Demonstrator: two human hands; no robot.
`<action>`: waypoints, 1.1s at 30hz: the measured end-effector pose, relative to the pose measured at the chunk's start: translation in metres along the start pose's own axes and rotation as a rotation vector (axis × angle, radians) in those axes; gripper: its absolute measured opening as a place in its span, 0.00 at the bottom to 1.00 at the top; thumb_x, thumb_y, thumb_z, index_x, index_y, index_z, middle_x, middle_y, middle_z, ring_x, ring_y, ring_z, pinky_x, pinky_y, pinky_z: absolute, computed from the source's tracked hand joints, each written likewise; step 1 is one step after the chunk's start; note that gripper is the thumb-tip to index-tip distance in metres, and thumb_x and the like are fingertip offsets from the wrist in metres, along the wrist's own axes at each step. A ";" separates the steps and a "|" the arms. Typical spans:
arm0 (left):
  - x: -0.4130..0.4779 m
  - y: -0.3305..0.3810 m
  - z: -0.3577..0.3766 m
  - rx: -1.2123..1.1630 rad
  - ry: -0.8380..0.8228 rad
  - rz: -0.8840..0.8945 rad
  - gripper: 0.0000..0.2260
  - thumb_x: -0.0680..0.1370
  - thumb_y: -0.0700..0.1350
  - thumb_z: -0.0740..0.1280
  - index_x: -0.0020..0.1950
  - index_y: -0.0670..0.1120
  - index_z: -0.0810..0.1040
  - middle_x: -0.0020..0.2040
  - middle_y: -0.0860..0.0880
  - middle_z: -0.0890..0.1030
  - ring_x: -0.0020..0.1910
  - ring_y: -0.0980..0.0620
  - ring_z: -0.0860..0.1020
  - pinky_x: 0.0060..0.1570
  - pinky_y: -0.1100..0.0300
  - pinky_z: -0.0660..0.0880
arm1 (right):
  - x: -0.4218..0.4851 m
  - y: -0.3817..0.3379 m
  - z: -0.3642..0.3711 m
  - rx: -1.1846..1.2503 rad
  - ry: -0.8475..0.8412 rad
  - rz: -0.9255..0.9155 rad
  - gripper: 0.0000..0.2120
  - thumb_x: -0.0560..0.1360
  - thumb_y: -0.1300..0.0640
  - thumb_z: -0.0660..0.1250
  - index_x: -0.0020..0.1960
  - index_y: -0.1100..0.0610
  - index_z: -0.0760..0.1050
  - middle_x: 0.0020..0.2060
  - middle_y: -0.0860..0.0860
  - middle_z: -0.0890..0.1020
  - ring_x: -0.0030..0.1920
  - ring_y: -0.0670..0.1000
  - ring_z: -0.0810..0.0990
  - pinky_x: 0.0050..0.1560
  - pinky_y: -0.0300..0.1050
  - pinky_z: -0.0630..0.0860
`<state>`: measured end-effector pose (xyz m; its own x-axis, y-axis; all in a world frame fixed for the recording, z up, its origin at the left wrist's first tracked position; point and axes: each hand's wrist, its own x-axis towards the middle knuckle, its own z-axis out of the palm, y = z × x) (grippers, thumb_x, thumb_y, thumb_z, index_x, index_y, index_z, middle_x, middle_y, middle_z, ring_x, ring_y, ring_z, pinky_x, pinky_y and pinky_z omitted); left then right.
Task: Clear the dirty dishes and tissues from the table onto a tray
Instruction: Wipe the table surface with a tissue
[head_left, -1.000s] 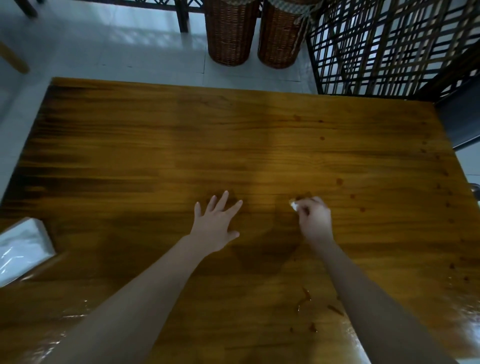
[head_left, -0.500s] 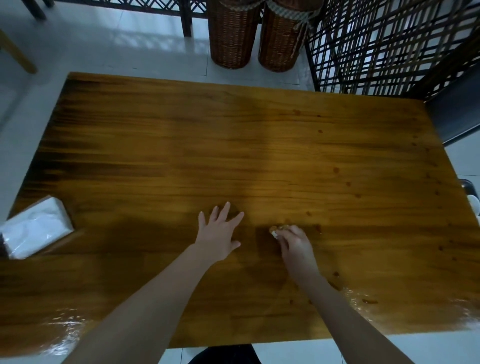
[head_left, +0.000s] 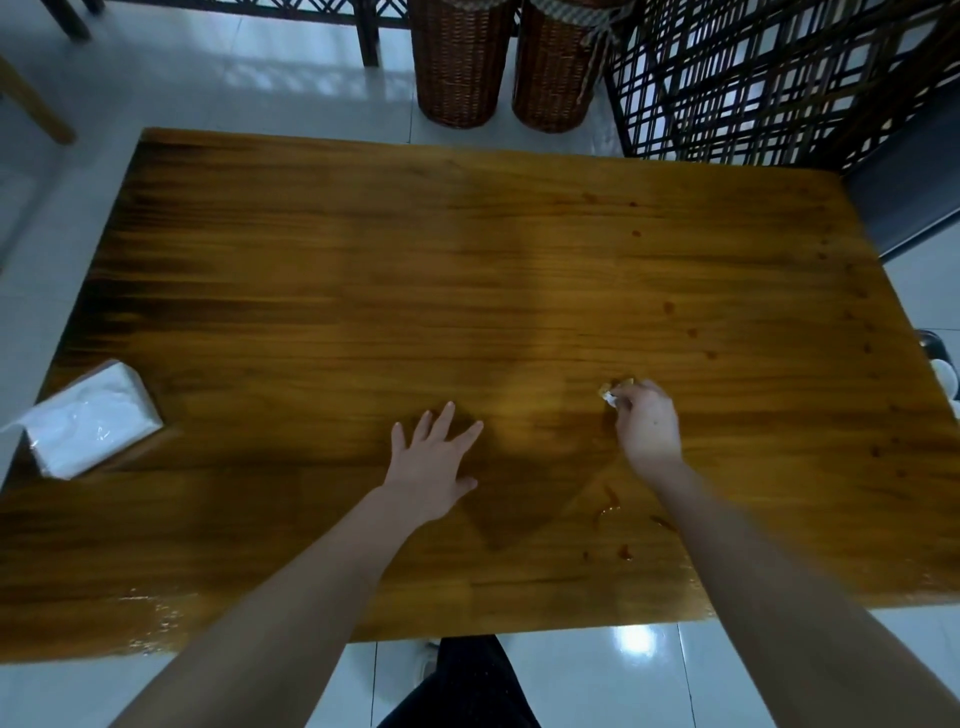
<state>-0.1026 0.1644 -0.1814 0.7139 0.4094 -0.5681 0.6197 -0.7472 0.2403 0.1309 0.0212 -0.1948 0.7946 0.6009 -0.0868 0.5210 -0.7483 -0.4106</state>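
Glossy wooden worktop (head_left: 467, 270) carried the soiled tissue wad (head_left: 607, 396) right of centre, pinched in my right hand (head_left: 647, 428) and pressed down, I judge to wipe. My left hand (head_left: 434, 467) lay flat, fingers spread, likely bracing me. Sauce drops (head_left: 613, 512) sat nearer me, a tissue pack (head_left: 91, 418) far left.

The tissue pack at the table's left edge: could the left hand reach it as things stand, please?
Probably yes. The left hand lies flat and open on the table, holding nothing, and only bare wood shows between it and the tissue pack.
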 end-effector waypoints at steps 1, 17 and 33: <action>-0.003 0.001 0.002 -0.007 -0.001 -0.003 0.33 0.79 0.56 0.62 0.78 0.60 0.45 0.79 0.48 0.39 0.77 0.42 0.43 0.72 0.37 0.43 | -0.008 0.000 0.002 -0.001 0.003 -0.001 0.13 0.76 0.71 0.60 0.56 0.64 0.80 0.53 0.57 0.79 0.52 0.56 0.78 0.49 0.39 0.71; -0.033 0.020 0.023 -0.005 -0.107 -0.059 0.30 0.81 0.57 0.57 0.78 0.59 0.44 0.78 0.48 0.36 0.77 0.42 0.39 0.71 0.35 0.42 | -0.098 0.001 0.018 -0.015 -0.059 -0.145 0.12 0.75 0.70 0.63 0.54 0.63 0.81 0.49 0.56 0.80 0.52 0.55 0.77 0.51 0.42 0.73; -0.027 0.032 0.020 -0.027 -0.066 -0.179 0.24 0.83 0.50 0.56 0.77 0.60 0.51 0.79 0.48 0.43 0.78 0.43 0.44 0.72 0.38 0.44 | -0.006 0.031 -0.017 0.028 -0.030 -0.055 0.12 0.77 0.70 0.60 0.57 0.66 0.79 0.53 0.59 0.78 0.52 0.58 0.78 0.51 0.39 0.71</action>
<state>-0.1087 0.1194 -0.1743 0.5690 0.4986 -0.6540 0.7440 -0.6509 0.1510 0.1480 -0.0104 -0.1920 0.7553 0.6492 -0.0902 0.5541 -0.7060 -0.4411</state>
